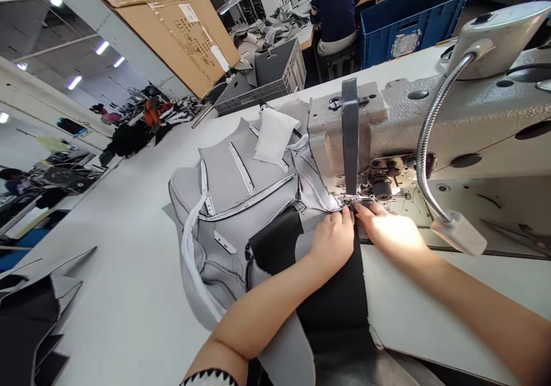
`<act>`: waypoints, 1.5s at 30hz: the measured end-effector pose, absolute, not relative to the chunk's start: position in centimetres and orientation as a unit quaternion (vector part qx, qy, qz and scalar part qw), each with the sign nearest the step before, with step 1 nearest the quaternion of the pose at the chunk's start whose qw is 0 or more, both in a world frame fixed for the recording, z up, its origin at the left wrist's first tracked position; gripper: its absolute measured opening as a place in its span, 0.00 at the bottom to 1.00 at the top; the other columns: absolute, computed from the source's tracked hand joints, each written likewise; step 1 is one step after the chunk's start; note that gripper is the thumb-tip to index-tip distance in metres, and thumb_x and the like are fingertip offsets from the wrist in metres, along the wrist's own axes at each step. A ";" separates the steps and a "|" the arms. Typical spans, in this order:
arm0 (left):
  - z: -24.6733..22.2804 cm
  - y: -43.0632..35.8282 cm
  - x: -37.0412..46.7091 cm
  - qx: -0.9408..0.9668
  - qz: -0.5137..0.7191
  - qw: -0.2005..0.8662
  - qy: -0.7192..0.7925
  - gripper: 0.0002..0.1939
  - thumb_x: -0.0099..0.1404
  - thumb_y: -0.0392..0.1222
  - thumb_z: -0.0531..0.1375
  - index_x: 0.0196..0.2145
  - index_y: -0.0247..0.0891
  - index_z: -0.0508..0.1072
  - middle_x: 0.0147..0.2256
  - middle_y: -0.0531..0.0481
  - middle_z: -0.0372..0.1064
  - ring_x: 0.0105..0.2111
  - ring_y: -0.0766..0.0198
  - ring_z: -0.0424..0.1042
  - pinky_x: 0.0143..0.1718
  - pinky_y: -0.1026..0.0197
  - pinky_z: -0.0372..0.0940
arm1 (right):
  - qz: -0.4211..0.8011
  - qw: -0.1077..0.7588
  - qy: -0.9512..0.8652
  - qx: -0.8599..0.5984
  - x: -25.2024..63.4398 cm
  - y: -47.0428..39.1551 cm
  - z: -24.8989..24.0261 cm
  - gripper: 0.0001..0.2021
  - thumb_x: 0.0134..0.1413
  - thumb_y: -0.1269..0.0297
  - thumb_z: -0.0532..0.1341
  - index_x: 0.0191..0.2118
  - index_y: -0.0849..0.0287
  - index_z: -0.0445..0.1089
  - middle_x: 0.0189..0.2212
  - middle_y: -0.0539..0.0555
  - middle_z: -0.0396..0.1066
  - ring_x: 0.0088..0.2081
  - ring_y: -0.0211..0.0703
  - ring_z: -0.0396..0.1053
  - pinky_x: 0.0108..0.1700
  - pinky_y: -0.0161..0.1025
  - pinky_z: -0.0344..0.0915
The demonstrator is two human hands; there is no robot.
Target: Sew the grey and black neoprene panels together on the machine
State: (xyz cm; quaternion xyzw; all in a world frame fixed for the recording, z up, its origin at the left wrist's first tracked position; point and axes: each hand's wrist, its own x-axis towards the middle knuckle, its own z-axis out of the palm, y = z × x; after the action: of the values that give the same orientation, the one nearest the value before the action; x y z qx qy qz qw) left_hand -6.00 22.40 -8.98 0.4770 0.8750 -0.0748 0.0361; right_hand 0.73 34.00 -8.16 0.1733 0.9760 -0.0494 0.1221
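A white worktable (138, 248) fills the middle of the view, with a grey industrial sewing machine (400, 110) on its right side. Beyond the table lean large cardboard cartons (185, 41); a person in a dark blue top (336, 7) sits between a grey plastic crate (297, 67) and a blue plastic crate (376, 44). The grey sewn fabric cover (219, 185) is spread on the table left of the machine head, its seams and white strips upward. A long black fabric panel (340, 300) runs from the needle area toward the wearer. The left hand (332, 239) lies on the fabric, fingers drawn together at the presser foot (348, 201); the right hand (390, 231) reaches in opposite, fingertips near the left's. Whether either pinches the material I cannot tell. A white fabric patch (275, 136) rests on the cover; a gooseneck lamp head (460, 234) hangs beside the right wrist.
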 end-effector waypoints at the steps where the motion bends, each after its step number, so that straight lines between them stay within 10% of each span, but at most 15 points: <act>1: -8.9 22.4 -6.1 0.478 -0.077 0.040 0.874 0.24 0.69 0.31 0.48 0.61 0.26 0.60 0.41 0.36 0.70 0.42 0.55 0.72 0.38 0.60 0.69 | -0.049 0.124 0.976 0.171 0.8 34.0 -8.1 0.22 0.66 0.68 0.47 0.63 0.57 0.56 0.47 0.60 0.68 0.41 0.50 0.73 0.38 0.42 0.68; 45: -6.9 22.0 -8.2 0.507 0.003 0.119 0.854 0.21 0.69 0.33 0.48 0.59 0.37 0.64 0.39 0.46 0.70 0.40 0.59 0.72 0.42 0.61 0.68 | -0.075 0.104 0.971 0.201 0.8 34.2 -7.0 0.21 0.68 0.63 0.43 0.61 0.54 0.62 0.40 0.59 0.70 0.35 0.49 0.73 0.35 0.41 0.68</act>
State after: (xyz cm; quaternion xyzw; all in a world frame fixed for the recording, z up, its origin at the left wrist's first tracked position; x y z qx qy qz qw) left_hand -8.21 21.96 -6.93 0.5068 0.8538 0.0028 0.1190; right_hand 0.83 34.21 -6.96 0.2009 0.9711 -0.0753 0.1042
